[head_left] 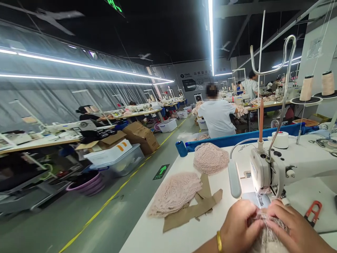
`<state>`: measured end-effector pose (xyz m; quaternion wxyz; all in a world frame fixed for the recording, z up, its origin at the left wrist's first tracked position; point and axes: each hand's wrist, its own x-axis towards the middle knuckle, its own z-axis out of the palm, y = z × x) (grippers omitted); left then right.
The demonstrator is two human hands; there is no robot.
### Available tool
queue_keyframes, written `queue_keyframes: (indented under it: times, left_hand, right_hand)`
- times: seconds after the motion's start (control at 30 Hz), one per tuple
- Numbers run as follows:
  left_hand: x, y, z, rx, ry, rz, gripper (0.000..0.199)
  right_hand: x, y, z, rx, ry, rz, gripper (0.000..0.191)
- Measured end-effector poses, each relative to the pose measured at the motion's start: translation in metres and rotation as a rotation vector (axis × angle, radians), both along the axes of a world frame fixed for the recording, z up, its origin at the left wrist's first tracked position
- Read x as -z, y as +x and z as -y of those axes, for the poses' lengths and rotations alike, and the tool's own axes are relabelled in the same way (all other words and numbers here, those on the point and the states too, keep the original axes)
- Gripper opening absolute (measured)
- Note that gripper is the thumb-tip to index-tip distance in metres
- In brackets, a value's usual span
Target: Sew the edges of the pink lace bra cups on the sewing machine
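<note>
Both my hands pinch a piece of pale pink lace fabric [268,235] close in front of the sewing machine [263,172]. My left hand [239,223], with a yellow band at the wrist, is closed on the lace from the left. From the right, my right hand [289,221] grips the same lace, its thumb near the left thumb. The fingertips sit just before the needle area and partly hide it. Two stacks of pink lace pieces lie left of the machine, a nearer stack [176,193] and a farther stack [210,158].
Brown paper strips [192,211] lie by the nearer stack. Red-handled thread snips [313,212] rest right of my hands. A blue thread cone [181,149] stands at the table's left edge. Beyond are a seated person [217,116], an aisle, boxes and other sewing tables.
</note>
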<state>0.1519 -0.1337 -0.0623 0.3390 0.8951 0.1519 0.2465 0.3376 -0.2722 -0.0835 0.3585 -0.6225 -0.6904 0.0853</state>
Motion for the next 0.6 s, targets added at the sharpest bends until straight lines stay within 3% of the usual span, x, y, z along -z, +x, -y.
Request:
queue_keyframes:
  times: [0.1,0.37,0.6]
  left_hand:
    - [0.005,-0.001,-0.001,0.047,0.167,0.142,0.011]
    - [0.005,-0.001,-0.002,0.105,0.351,0.185,0.009]
    - [-0.001,0.0,0.001,0.11,0.161,0.276,0.007]
  right_hand:
    - [-0.002,-0.002,0.003,0.003,0.086,-0.023,0.008]
    - [0.005,-0.012,0.002,0.087,0.212,-0.049,0.021]
    - [-0.01,-0.009,0.003,0.028,0.227,-0.035,0.019]
